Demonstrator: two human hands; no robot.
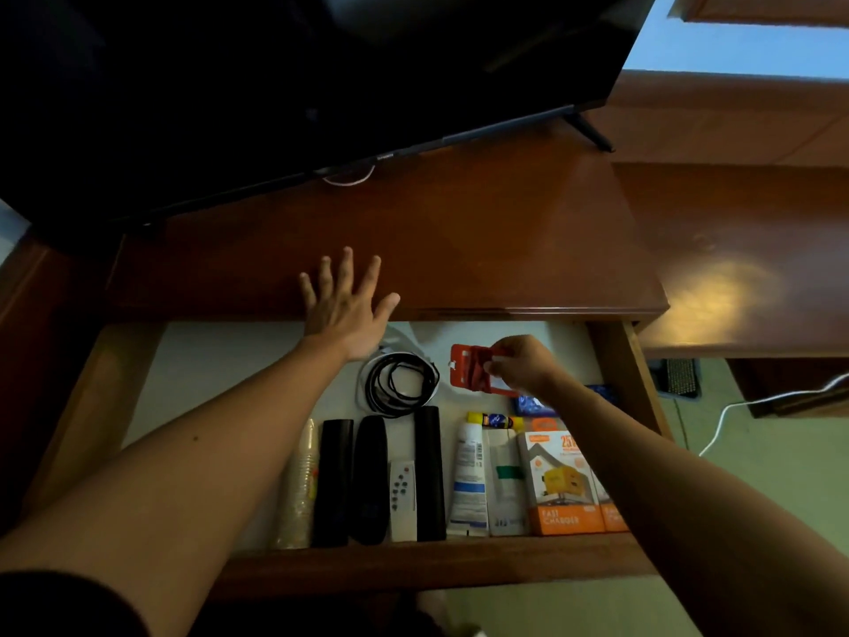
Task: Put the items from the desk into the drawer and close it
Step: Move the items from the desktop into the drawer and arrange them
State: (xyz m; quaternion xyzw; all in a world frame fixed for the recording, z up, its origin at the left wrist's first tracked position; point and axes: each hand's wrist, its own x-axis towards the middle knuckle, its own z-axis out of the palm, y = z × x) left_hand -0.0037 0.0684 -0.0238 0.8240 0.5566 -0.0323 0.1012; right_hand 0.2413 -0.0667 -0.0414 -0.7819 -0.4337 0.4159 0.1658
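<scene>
The drawer (636, 383) is pulled wide open beneath the wooden counter (482, 232), its pale floor showing at the far left. Along its near edge, from the left, lie a stack of clear plastic cups (301, 489), a black remote (334, 480), a second black remote (370, 475), a small white remote (402, 498) and a third black remote (429, 471). Far of these sits a coil of black and white cable (399, 383). The left hand (344, 305) rests flat on the counter's near edge, fingers spread apart and gripping nothing. Further right lie a white tube (469, 480), a white packet (505, 480) and an orange charger box (558, 480). The right hand (523, 363) is inside the drawer at the far right, fingers pinched together on a red packet (471, 365), which sits low over the drawer floor just right of the cable. A dark television (275, 85) stands at the far side of the counter.
</scene>
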